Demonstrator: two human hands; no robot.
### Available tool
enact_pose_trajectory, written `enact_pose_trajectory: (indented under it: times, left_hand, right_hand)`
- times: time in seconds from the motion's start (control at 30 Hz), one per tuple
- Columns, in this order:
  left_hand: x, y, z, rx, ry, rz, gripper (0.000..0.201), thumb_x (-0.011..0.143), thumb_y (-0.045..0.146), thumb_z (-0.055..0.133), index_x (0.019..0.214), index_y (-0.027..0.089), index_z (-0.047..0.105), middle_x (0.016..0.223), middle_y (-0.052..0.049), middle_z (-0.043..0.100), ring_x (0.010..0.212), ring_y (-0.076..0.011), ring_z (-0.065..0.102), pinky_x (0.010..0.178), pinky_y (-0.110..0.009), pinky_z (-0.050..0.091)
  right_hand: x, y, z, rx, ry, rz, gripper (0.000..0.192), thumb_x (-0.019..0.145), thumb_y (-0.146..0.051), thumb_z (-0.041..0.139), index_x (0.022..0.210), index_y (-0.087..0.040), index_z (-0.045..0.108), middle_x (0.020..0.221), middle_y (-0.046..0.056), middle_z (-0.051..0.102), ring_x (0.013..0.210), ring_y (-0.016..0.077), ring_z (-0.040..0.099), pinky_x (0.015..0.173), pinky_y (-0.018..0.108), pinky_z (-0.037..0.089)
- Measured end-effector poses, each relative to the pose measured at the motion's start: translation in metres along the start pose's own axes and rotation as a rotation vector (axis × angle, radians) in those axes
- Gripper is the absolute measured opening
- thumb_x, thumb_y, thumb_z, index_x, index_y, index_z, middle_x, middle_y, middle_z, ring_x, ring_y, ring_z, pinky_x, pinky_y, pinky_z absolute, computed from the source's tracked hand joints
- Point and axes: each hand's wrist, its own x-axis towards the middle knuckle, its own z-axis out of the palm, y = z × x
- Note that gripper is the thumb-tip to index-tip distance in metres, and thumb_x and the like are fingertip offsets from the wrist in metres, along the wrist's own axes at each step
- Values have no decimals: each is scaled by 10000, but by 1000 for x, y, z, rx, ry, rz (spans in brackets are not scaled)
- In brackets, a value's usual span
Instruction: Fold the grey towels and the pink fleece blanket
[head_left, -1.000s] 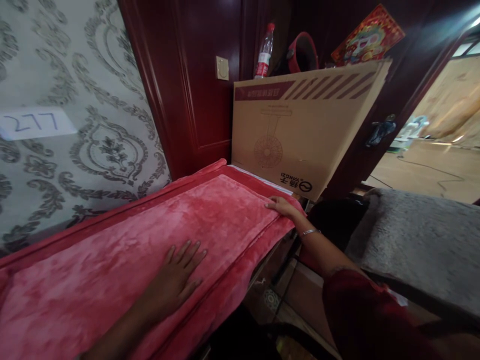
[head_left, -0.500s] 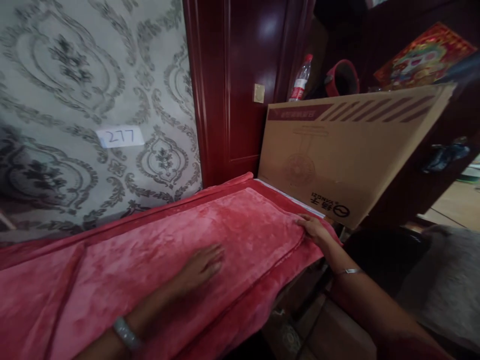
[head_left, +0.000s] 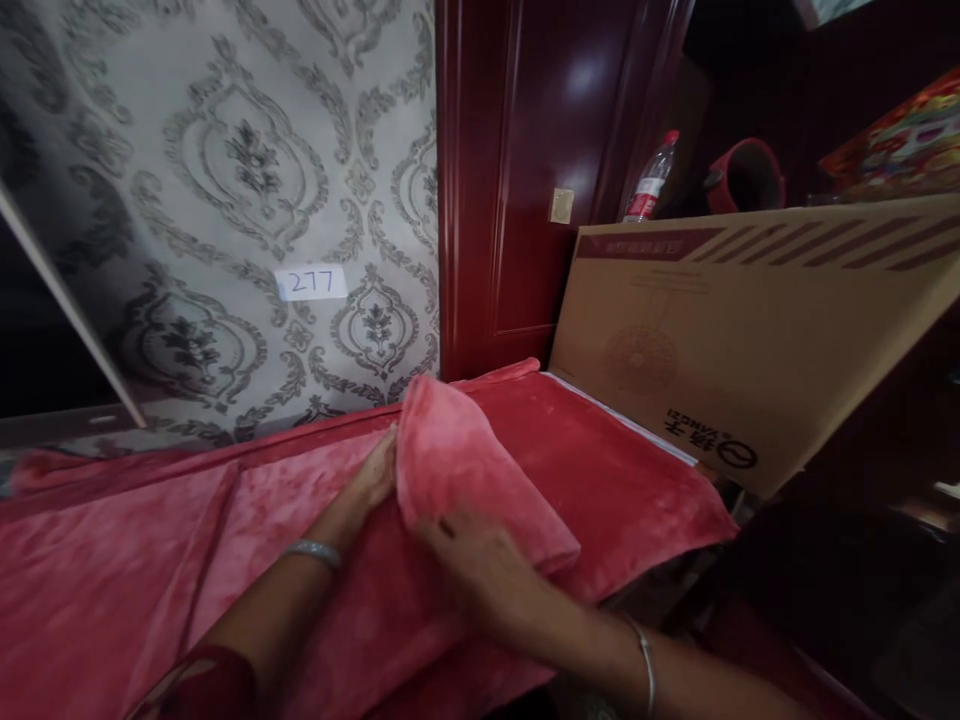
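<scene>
A pink plush blanket (head_left: 465,455) lies on a long surface, its right end lifted and folded back toward the left. My right hand (head_left: 476,555) is closed on the near edge of the raised fold, slightly smeared by motion. At the left side of that fold is my left hand (head_left: 381,468), gripping the plush, its fingertips hidden behind the cloth. A darker red layer (head_left: 592,470) of the same kind of cloth shows beneath, where the fold has come away.
A large cardboard box (head_left: 750,350) stands at the right end, with a plastic bottle (head_left: 652,180) and a red ring-shaped item (head_left: 746,175) by its top. Behind are a patterned wall (head_left: 247,180), bearing a paper label (head_left: 311,283), and a dark red door panel (head_left: 517,200).
My right hand has brought the blanket's right end up and left into a fold. My left hand, earlier lying flat on the plush, now meets that fold. The view has shifted left.
</scene>
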Motion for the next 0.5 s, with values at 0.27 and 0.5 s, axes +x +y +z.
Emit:
enact_pose_trajectory:
  times: [0.27, 0.5]
  left_hand:
    - [7, -8, -6, 81, 223, 141, 215, 623, 43, 754, 808, 134, 696, 775, -105, 754, 785, -255, 735, 778, -361, 611]
    - [14, 36, 1, 181, 330, 305, 252, 527, 13, 669, 733, 157, 676, 600, 3, 670, 575, -162, 635, 591, -255, 536]
  right_hand:
    - [-36, -6, 51, 82, 64, 46, 532, 895, -95, 537, 1398, -259, 477, 1054, 50, 641, 931, 219, 582, 817, 338, 458]
    - [-20, -20, 16, 85, 264, -99, 655, 790, 22, 455, 1403, -209, 476, 961, 56, 623, 813, 215, 554, 689, 328, 433]
